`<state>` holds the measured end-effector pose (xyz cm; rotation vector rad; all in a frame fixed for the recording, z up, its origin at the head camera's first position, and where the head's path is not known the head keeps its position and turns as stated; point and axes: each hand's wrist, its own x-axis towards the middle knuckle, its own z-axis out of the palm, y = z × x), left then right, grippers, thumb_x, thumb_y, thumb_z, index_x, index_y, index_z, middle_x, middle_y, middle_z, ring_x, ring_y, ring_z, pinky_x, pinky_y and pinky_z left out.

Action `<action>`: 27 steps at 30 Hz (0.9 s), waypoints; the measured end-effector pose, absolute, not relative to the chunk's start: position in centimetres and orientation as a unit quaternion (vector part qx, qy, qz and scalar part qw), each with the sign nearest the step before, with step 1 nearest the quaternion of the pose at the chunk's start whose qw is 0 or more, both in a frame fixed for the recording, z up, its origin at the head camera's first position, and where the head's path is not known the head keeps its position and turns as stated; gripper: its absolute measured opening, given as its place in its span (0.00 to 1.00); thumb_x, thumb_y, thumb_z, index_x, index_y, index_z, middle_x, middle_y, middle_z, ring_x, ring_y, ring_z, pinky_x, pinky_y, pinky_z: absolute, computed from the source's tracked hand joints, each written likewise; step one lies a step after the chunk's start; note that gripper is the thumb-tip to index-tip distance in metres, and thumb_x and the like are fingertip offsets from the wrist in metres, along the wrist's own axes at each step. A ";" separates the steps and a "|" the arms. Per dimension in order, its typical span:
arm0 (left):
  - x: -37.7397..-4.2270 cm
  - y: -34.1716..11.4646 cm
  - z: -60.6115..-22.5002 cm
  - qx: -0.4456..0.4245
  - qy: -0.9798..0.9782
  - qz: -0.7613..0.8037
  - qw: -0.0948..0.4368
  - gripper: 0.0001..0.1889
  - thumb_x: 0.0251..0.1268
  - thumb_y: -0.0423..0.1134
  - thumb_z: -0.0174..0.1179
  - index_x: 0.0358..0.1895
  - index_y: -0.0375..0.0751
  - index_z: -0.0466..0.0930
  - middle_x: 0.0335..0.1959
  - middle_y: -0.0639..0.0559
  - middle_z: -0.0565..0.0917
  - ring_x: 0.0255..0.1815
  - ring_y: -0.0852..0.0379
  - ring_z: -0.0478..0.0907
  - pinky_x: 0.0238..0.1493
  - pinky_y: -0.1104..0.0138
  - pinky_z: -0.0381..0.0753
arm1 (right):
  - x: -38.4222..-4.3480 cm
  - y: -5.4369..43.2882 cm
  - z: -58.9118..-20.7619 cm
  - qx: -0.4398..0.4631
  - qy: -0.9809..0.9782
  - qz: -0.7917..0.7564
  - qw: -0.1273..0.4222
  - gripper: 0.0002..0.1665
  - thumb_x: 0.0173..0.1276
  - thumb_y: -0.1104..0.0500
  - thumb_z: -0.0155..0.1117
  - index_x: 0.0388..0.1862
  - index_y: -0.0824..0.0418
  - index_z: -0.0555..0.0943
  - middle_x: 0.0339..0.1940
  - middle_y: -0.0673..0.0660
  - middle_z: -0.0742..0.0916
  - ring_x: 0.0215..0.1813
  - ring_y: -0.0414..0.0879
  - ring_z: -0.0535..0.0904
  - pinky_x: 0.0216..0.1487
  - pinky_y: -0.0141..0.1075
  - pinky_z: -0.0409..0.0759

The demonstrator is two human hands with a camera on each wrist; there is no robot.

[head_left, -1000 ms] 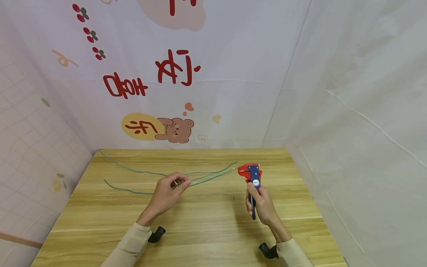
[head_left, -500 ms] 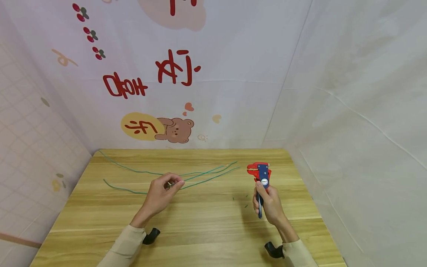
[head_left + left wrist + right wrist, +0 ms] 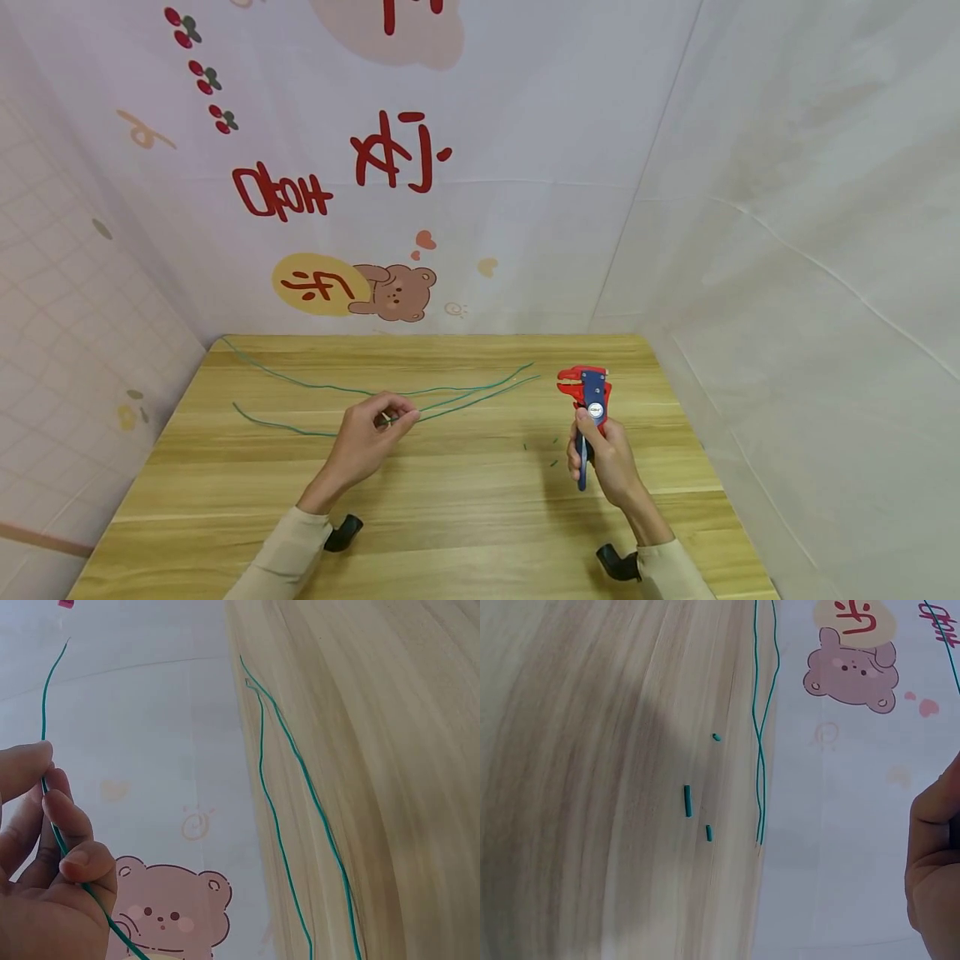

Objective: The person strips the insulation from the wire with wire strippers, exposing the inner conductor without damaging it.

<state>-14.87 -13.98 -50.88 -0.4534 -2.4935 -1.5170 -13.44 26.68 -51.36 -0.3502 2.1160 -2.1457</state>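
My left hand (image 3: 371, 437) pinches a thin green wire (image 3: 45, 697) between thumb and fingers, raised above the table. The wire runs down across the palm, and its free end points up with a thin, apparently bare tip. Two more green wires (image 3: 296, 750) lie along the far side of the table. My right hand (image 3: 611, 458) grips the handles of a red and blue wire stripper (image 3: 592, 385), held upright at the right. Its red jaws stand apart, facing left, with no wire visible in them. The right wrist view shows only part of that hand.
Several short green insulation scraps (image 3: 688, 801) lie on the wooden table (image 3: 465, 517) left of the right hand. A printed cloth wall (image 3: 525, 250) rises behind the table's far edge. Black camera mounts (image 3: 343, 533) sit by both wrists.
The stripper has moved right, away from the wire end. My left hand has drawn slightly left with the wire. Two more green scraps now lie near the first one.
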 end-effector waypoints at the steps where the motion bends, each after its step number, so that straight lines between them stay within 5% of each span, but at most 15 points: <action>1: -14.9 -13.9 -50.9 -0.154 -0.840 -0.511 0.094 0.04 0.79 0.36 0.74 0.46 0.52 0.91 0.36 0.58 0.87 0.35 0.64 0.78 0.36 0.71 0.77 | -13.4 26.8 -51.4 -0.118 0.696 -0.706 0.054 0.29 0.98 0.50 0.44 0.39 0.71 0.73 0.18 0.50 0.80 0.16 0.46 0.78 0.20 0.45 0.84; 27: -15.0 -12.1 -52.8 -0.177 -0.834 -0.512 0.100 0.01 0.80 0.35 0.72 0.46 0.44 0.92 0.37 0.55 0.89 0.37 0.65 0.79 0.38 0.71 0.78 | -13.6 28.1 -52.2 -0.150 0.699 -0.695 0.069 0.30 0.98 0.54 0.43 0.45 0.83 0.71 0.27 0.51 0.88 0.25 0.45 0.88 0.33 0.47 0.93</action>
